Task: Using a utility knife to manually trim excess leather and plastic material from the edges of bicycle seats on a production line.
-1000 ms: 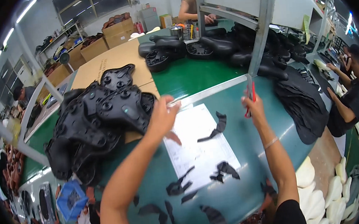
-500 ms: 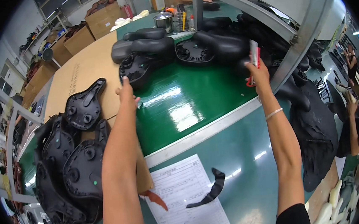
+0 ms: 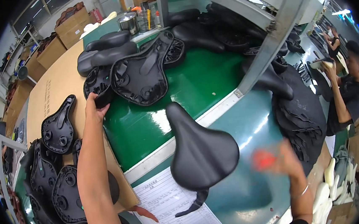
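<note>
My left hand (image 3: 95, 108) reaches to the green surface, its fingers closed at the lower edge of an upturned black bicycle saddle (image 3: 97, 81). Beside that one, a larger saddle (image 3: 141, 79) lies with its ribbed underside up. Smooth side up, another black saddle (image 3: 203, 152) is over the table's metal strip, between my hands; whether it rests flat, I cannot tell. My right hand (image 3: 288, 160), smeared by motion, is low at the right around a red-handled tool (image 3: 264, 159), whose working end is too blurred to make out.
Upturned saddles (image 3: 58, 130) crowd the left side by a cardboard sheet (image 3: 53, 94). A printed sheet (image 3: 160, 189) lies in front with a black strip (image 3: 195, 204). A metal post (image 3: 263, 55) rises at the right, near stacked black sheets (image 3: 300, 115). A co-worker (image 3: 349, 94) is beyond.
The larger upturned saddle and the smooth-side-up saddle have come into the working area. My right hand has swung down and nearer with the red-handled tool. The view has shifted right.
</note>
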Tool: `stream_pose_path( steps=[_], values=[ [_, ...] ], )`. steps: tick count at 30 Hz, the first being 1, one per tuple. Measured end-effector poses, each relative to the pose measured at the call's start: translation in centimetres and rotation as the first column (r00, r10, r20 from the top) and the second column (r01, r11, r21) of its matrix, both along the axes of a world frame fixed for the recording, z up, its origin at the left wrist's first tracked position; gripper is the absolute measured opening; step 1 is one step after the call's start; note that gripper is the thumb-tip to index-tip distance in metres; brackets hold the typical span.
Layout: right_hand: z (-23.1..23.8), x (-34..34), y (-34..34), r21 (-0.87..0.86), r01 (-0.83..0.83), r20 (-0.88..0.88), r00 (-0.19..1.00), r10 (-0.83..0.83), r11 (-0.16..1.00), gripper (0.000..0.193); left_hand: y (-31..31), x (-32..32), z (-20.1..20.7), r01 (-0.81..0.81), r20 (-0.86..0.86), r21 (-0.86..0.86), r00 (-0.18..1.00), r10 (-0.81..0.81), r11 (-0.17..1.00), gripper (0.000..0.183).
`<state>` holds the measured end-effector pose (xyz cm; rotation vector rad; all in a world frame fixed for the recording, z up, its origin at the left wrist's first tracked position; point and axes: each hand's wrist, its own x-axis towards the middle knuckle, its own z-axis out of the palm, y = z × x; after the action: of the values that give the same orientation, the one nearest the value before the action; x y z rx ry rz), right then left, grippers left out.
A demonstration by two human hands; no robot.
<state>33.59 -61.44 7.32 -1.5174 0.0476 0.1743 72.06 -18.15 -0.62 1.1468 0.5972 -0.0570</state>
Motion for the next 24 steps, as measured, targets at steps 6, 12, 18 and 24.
stream_pose_path(
  steps=[6, 12, 18, 24],
  values=[
    [-0.8, 10.0, -15.8, -0.94, 0.169, 0.285, 0.866, -0.412, -0.295, 0.06, -1.3, -5.6, 2.6, 0.022, -0.068, -0.005, 0.997, -0.022, 1.0, 0.029],
    [0.1, 10.4, -16.3, -0.934, 0.134, 0.229, 0.936, -0.269, -0.33, 0.058, 1.3, -15.1, 6.7, 0.14, 0.014, 0.254, 0.989, -0.148, 0.957, 0.026],
    [8.3, 0.8, -7.7, -0.953, 0.254, 0.298, 0.886, -0.355, -0.167, 0.053, 1.2, -26.6, 10.0, 0.022, 0.213, 0.294, 0.973, -0.088, 0.956, 0.04],
    [3.0, -13.1, 2.1, -0.813, 0.546, 0.445, 0.806, -0.391, 0.2, 0.048, 2.6, -39.0, 12.0, 0.118, 0.409, 0.133, 0.898, -0.163, 0.984, 0.062]
  ],
)
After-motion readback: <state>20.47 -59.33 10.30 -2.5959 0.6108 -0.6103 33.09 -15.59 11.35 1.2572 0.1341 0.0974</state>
